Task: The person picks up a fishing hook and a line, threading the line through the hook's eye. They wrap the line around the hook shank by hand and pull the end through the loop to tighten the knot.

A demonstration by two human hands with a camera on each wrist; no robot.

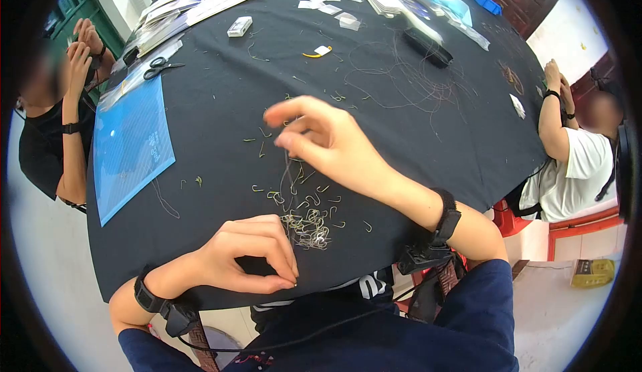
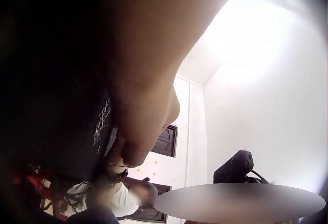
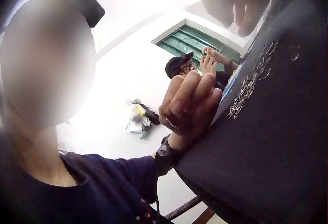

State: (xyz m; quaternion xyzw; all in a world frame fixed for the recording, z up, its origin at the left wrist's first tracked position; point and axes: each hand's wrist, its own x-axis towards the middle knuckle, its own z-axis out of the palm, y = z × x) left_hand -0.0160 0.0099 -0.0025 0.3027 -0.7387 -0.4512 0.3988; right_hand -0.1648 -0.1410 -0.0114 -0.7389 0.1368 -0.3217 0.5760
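My left hand [image 1: 251,255] is low over the near table edge, thumb and forefinger pinched together at a tiny pale bit of a fish hook, mostly hidden by the fingertips. Farther out, my right hand [image 1: 321,134] is raised with curled fingers and holds a thin dark fishing line [image 1: 288,171] by the thumb. From there the line runs down toward the left hand. Between the hands lies a pile of fish hooks [image 1: 311,228], with several loose hooks scattered beyond it. The right wrist view shows the left hand [image 3: 190,103] beside the hook pile [image 3: 251,83].
A blue plastic folder [image 1: 134,148] lies at the left, with black scissors [image 1: 160,68] above it. Loose coils of line [image 1: 408,81] spread near a black brush-like object [image 1: 428,47]. A small white box [image 1: 240,27] and papers [image 1: 224,1] are farther back. Two people sit at either side.
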